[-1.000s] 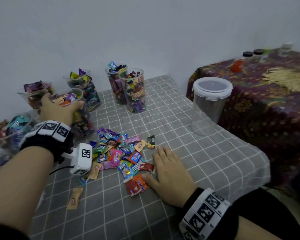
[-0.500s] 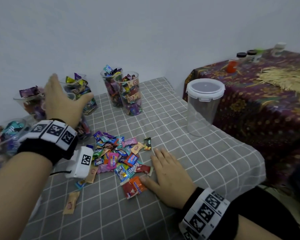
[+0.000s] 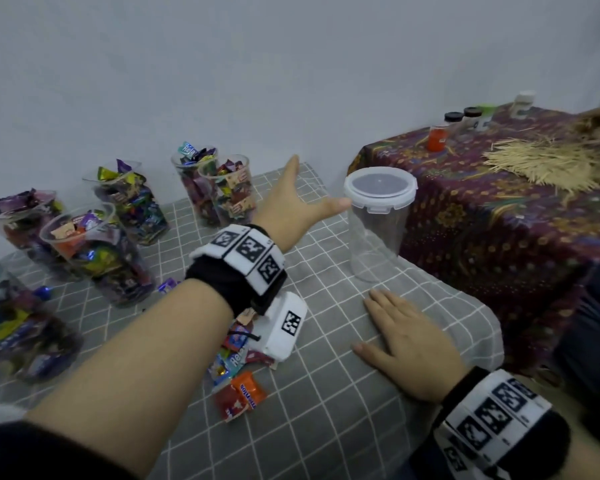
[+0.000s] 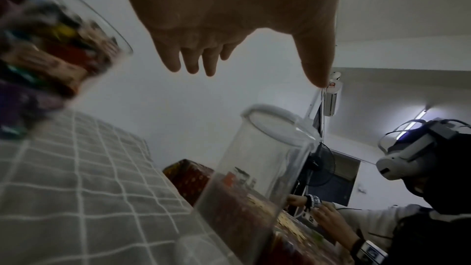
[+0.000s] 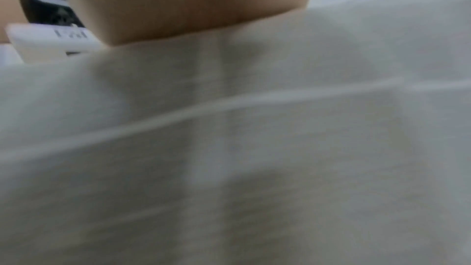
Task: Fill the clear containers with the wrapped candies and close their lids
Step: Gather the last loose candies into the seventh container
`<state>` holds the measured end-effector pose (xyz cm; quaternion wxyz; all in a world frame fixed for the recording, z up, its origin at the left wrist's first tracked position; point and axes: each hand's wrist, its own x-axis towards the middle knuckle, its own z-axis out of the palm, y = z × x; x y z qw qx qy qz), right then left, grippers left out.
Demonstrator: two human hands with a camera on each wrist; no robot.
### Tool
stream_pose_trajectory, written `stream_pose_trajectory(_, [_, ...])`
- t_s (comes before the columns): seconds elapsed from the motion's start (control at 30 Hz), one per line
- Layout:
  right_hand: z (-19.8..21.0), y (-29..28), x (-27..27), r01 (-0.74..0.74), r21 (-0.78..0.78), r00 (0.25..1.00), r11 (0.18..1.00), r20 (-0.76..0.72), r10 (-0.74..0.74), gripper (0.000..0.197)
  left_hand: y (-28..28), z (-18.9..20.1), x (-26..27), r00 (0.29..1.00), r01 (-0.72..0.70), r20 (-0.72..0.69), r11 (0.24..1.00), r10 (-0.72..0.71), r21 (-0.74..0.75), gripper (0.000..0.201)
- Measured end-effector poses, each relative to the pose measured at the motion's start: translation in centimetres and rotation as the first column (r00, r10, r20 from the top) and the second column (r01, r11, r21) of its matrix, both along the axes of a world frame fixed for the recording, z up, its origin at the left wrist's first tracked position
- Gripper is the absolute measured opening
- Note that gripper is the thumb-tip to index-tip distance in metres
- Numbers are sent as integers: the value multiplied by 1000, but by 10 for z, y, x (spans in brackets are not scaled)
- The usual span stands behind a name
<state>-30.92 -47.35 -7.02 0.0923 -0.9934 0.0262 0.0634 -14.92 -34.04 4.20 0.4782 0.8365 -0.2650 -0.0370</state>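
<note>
Reaching for the empty lidded container (image 3: 378, 216).
Left hand (image 3: 293, 206) was spread wide beside its rim, holding nothing; right hand (image 3: 409, 344) lay flat nearby. Next, presumably, unlidding it.

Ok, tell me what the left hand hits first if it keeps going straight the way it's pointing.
Most likely the empty lidded container: the open left hand reaches toward it, thumb already near its white lid. Depth is unclear, so the fingers might pass behind it.
</note>
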Motion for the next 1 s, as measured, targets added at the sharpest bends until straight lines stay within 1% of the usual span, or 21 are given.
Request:
stream_pose_trajectory(0.1, [0,-7,1,18,18,1000,1000,18,-18,117,-29,-5,-6,991,93,-96,995,-96,-28,110])
stream_pose_trajectory(0.17, [1,-7,2,26,24,999,999,18,-27,112,-46,-10,-8,979,131,-152,990,-137,-54,109])
stream_pose_trajectory(0.23, [2,-6,2,31,28,999,999,18,-32,110,-58,-16,-9,969,150,-183,984,-166,-101,109])
stream_pose_trajectory(0.33, [1,-8,1,27,25,1000,999,12,-27,113,-67,-22,-9,976,121,-165,981,-145,-149,106])
stream_pose_trajectory(0.43, [0,-8,1,23,10,1000,1000,20,-23,110,-68,-23,-8,988,83,-118,985,-102,-154,106])
stream_pose_trajectory(0.47, [0,-8,1,24,8,999,1000,22,-24,111,-67,-25,-7,989,78,-113,983,-97,-164,102])
stream_pose_trajectory(0.5, [0,-8,2,26,3,999,1000,25,-26,110,-65,-26,-7,988,74,-117,980,-96,-182,93])
stream_pose_trajectory(0.57, [-1,-7,2,35,-5,999,999,30,-35,108,-59,-28,-8,988,66,-125,974,-94,-215,76])
stream_pose_trajectory(0.6, [-1,-7,3,39,-5,999,999,29,-39,107,-55,-28,-8,988,55,-129,973,-85,-224,76])
stream_pose_trajectory(0.7, [-2,-5,5,53,-10,998,999,16,-53,108,-38,-26,-14,991,49,-106,965,-79,-257,99])
stream_pose_trajectory(0.73, [-2,-5,5,56,-14,998,998,8,-56,109,-32,-24,-16,992,48,-100,960,-78,-275,100])
stream_pose_trajectory(0.77, [-2,-4,6,58,-18,998,998,-5,-58,111,-24,-20,-17,993,46,-94,958,-76,-282,96])
stream_pose_trajectory(0.87, [-2,1,9,80,-45,996,996,-39,-82,115,7,-7,-18,996,34,-70,962,-55,-271,75])
stream_pose_trajectory(0.9, [-2,4,11,90,-51,995,995,-40,-92,113,19,-3,-19,997,26,-62,963,-44,-269,75])
stream_pose_trajectory(0.93, [-1,8,13,94,-55,994,994,-43,-97,109,32,0,-20,998,15,-53,963,-30,-270,84])
stream_pose_trajectory(0.97, [0,12,15,96,-57,994,994,-50,-99,101,45,5,-22,999,6,-45,960,-19,-280,96])
stream_pose_trajectory(1.0, [1,17,18,94,-58,993,994,-60,-98,92,57,9,-26,999,-7,-41,957,-5,-290,104])
